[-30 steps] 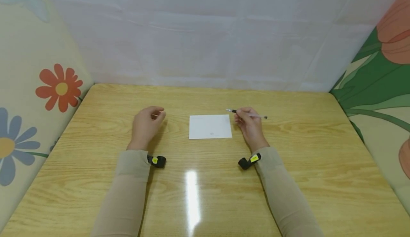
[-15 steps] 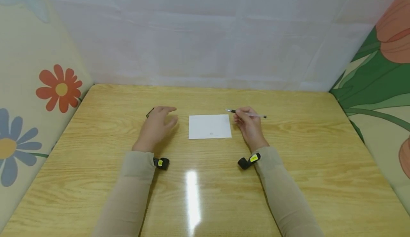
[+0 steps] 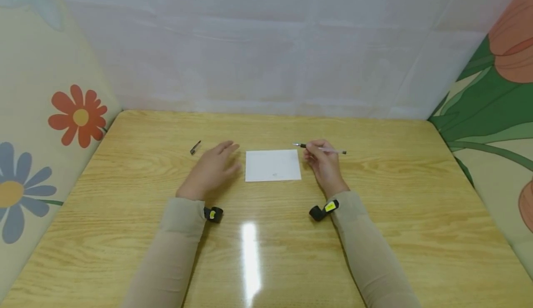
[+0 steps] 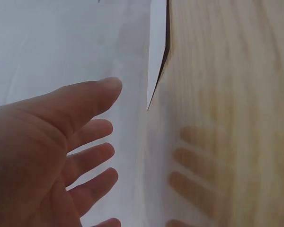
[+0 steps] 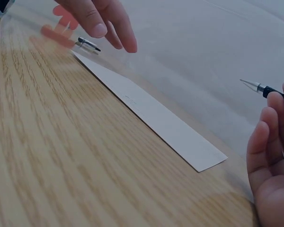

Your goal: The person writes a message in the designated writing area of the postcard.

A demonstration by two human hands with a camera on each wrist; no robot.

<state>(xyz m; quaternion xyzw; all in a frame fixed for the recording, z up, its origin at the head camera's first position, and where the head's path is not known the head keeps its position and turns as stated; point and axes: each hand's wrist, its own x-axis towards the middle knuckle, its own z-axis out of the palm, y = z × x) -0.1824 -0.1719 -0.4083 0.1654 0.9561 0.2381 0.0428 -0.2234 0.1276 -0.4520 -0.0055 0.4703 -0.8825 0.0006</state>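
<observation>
Room: worktop (image 3: 374, 234) walled on three sides, bare wood near.
Pen (image 3: 322, 148): lies left-right, tip left; right hand (image 3: 325, 167) pinches it.
Left hand (image 3: 212, 171): fingers spread, beside paper (image 3: 272, 165).

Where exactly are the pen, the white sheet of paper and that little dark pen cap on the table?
pen (image 3: 329, 150), head view, on the pale barrel just past the right hand's fingers.
white sheet of paper (image 3: 272, 164), head view, on its middle.
pen cap (image 3: 195, 147), head view, on its middle, lying on the table.
</observation>
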